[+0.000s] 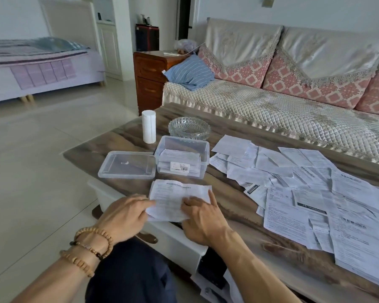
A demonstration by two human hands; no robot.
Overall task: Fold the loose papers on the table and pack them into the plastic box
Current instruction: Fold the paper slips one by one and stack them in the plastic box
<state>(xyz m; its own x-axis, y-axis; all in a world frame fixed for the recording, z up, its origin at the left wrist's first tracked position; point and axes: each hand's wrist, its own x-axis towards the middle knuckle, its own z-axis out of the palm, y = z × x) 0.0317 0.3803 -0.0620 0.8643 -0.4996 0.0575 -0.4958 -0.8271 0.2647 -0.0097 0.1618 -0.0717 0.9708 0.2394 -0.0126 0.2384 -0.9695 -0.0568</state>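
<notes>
We judge folding underway: our left hand pinches and right hand presses flat-fingered the printed white paper sheet at lower centre, next creasing it for the clear plastic box.

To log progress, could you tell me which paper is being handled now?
The paper at the table's near edge, below the plastic box, under both hands; the rest lie scattered to its right.

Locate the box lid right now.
Head view: the lid lies flat on the table, touching the plastic box on its left, below the white roll.
</notes>
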